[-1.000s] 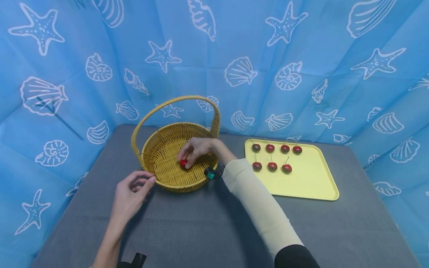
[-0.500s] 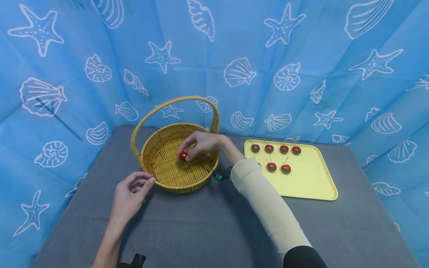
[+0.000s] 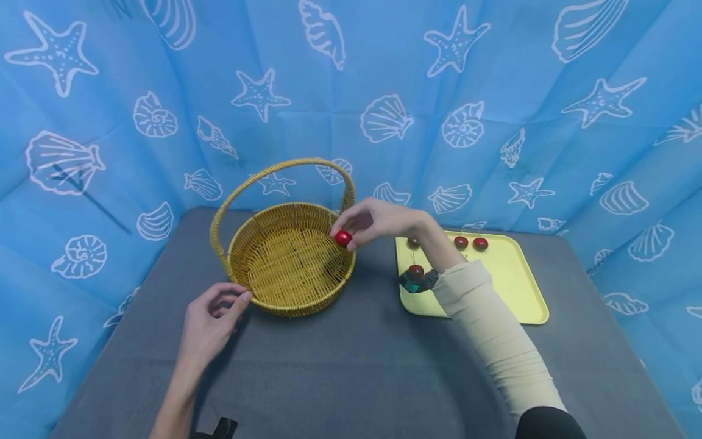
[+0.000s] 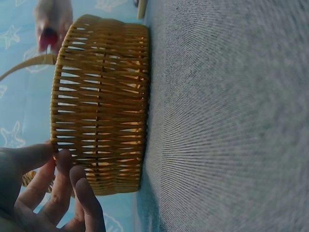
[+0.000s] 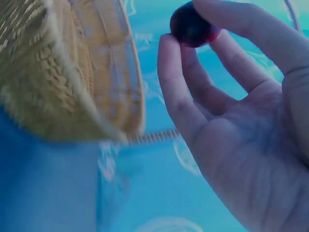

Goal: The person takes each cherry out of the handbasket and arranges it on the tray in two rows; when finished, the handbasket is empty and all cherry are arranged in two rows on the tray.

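My right hand (image 3: 381, 218) pinches a red cherry (image 3: 343, 238) between thumb and fingertips, at the basket's right rim near the foot of the handle. In the right wrist view the cherry (image 5: 189, 24) looks dark, and the fingers hold it clear of the basket. The golden wicker basket (image 3: 296, 310) has a tall arched handle and stands upright on the table. At its near left rim my left hand (image 3: 211, 323) pinches the edge between thumb and fingers, as the left wrist view also shows against the basket wall (image 4: 101, 106).
To the right lies a yellow tray (image 3: 518, 283) with several stemmed cherries, partly hidden by the right forearm. A grey cloth (image 3: 329, 378) covers the table. Behind hangs a blue curtain (image 3: 351, 85) with shell and starfish prints.
My right hand has lifted the cherry from inside the basket and carried it up and rightward to the rim. The left hand keeps its grip on the rim. The view has shifted slightly.
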Demonstrator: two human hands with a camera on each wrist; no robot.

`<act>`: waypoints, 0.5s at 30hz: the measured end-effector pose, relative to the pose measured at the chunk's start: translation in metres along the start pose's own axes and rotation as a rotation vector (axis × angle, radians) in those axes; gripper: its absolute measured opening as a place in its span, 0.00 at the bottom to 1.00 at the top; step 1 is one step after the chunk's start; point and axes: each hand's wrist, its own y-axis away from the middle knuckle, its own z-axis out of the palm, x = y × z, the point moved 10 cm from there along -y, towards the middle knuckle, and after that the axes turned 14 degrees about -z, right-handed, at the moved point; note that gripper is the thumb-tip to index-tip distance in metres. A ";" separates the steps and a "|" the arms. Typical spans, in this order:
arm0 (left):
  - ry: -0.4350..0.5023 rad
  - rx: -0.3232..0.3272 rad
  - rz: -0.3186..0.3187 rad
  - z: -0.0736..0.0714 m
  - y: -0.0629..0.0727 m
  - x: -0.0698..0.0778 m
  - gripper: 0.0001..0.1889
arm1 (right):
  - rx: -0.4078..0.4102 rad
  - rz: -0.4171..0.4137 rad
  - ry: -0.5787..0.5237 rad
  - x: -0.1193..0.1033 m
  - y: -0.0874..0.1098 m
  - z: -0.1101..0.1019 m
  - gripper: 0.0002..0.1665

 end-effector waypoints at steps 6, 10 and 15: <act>-0.005 -0.002 0.002 0.000 0.000 0.002 0.15 | 0.052 0.042 0.060 -0.002 0.064 -0.029 0.24; -0.011 -0.003 0.009 -0.001 0.000 0.003 0.15 | 0.111 0.125 0.100 0.007 0.109 -0.047 0.23; 0.005 -0.004 0.059 -0.002 0.002 0.005 0.14 | 0.227 0.258 0.094 0.024 0.164 -0.065 0.25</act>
